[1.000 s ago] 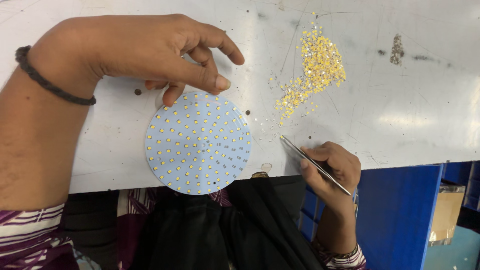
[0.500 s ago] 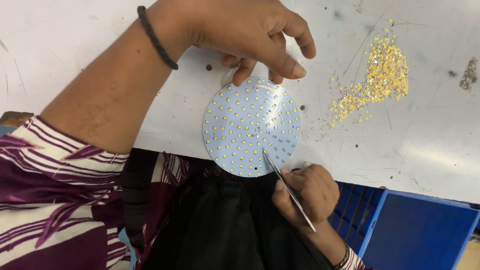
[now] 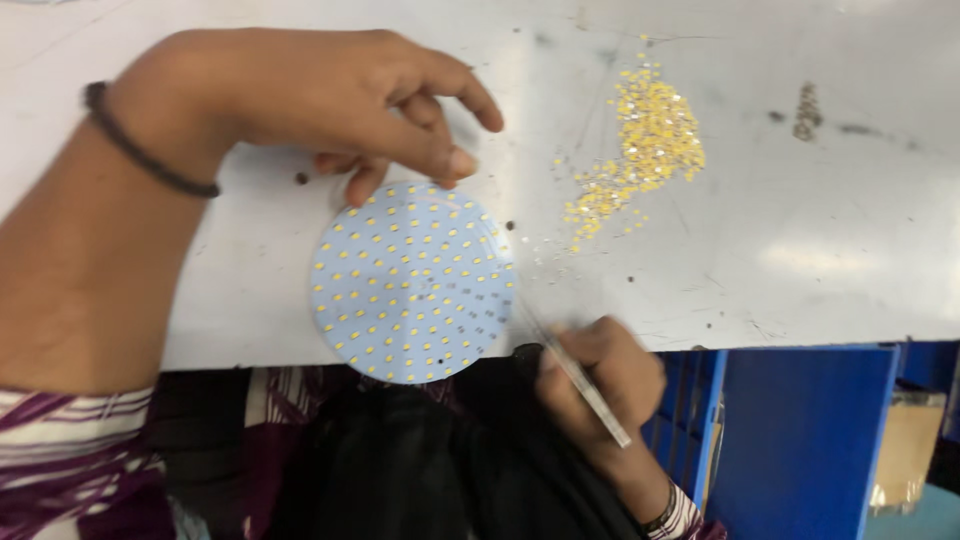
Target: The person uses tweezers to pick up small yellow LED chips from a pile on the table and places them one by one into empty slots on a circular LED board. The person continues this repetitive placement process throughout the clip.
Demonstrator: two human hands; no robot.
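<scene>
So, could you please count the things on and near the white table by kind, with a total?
Round white board with yellow dots: 1
Heap of small yellow pieces: 1
Metal tweezers, held in the right hand: 1
Dark wristband, by the left hand: 1
Blue bin: 1
Total: 5

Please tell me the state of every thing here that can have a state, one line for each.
Round board: flat on the white table, partly over its edge, mostly filled with yellow chips.
Loose yellow chips: scattered pile.
Tweezers: gripped, tips at the board's rim.
Left hand: fingertips on the board.
Right hand: closed around tweezers.
</scene>
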